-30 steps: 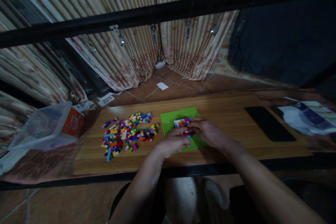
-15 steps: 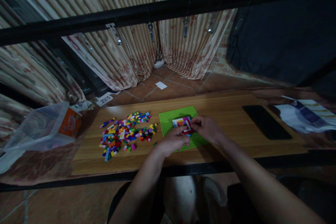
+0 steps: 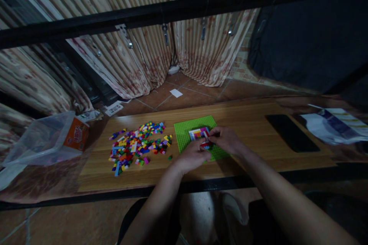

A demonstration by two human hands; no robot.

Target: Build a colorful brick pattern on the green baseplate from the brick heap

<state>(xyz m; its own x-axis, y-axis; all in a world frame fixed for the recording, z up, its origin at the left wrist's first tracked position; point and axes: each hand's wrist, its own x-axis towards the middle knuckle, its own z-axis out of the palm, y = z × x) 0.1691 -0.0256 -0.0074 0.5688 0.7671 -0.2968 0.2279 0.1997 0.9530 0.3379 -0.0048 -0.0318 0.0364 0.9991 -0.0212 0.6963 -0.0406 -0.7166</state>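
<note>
A green studded baseplate (image 3: 181, 128) lies on the wooden board, and on it sits a small build of toy bricks (image 3: 198, 133) in white, yellow, red, purple and blue. My left hand (image 3: 194, 155) rests over its near side, fingers bent in against the bricks and partly hiding them. From the right, my right hand (image 3: 227, 140) has thumb and fingers pinched at the build's red right edge. Both hands' fingertips nearly meet there; whether a loose brick is between them is hidden. Left of the plate spreads a pile of loose toy bricks (image 3: 138, 143) in many colours.
The wooden board (image 3: 250, 122) carries a black phone-like slab (image 3: 291, 133) on the right. A clear plastic box (image 3: 43, 139) with an orange label stands at the left. Crumpled packaging (image 3: 339, 126) lies far right. A dark bar (image 3: 184, 11) crosses above, before striped curtains.
My left hand has shifted slightly right and its fingers have drawn in closer to the build, uncovering a small green brick on the board. My right hand has barely moved.
</note>
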